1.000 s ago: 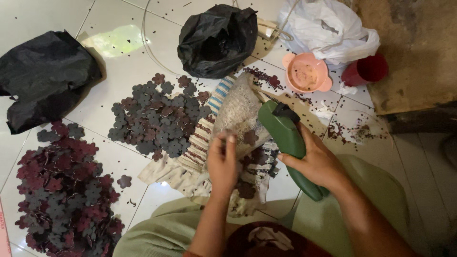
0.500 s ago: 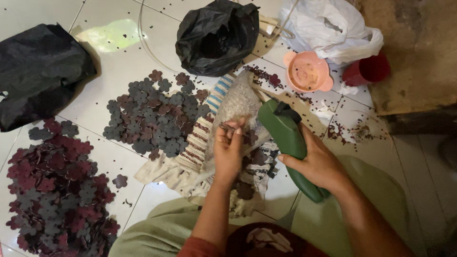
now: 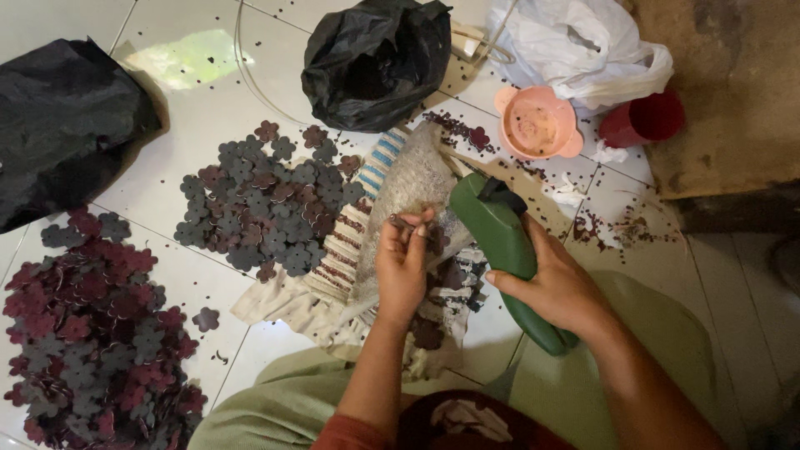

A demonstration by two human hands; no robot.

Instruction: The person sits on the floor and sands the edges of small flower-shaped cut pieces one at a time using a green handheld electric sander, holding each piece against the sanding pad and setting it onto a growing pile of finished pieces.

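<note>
My right hand (image 3: 557,287) grips a long green plastic tool (image 3: 498,242) that lies slanted over a striped cloth (image 3: 350,246) on the tiled floor. My left hand (image 3: 403,262) is raised just left of the tool's head, its fingertips pinched on a small dark flower-shaped cutout (image 3: 398,222). A grey mesh bag (image 3: 411,179) lies under and behind that hand. More dark cutouts lie on the cloth below my hands.
A pile of grey and maroon cutouts (image 3: 265,204) lies left of the cloth, a larger maroon pile (image 3: 83,333) at the lower left. Black bags (image 3: 375,58) (image 3: 62,125), a white bag (image 3: 575,46), a pink bowl (image 3: 537,125) and a red cup (image 3: 646,121) stand around.
My left hand has moved up from the cloth toward the tool's head and now pinches a small cutout. The right hand and green tool have stayed put.
</note>
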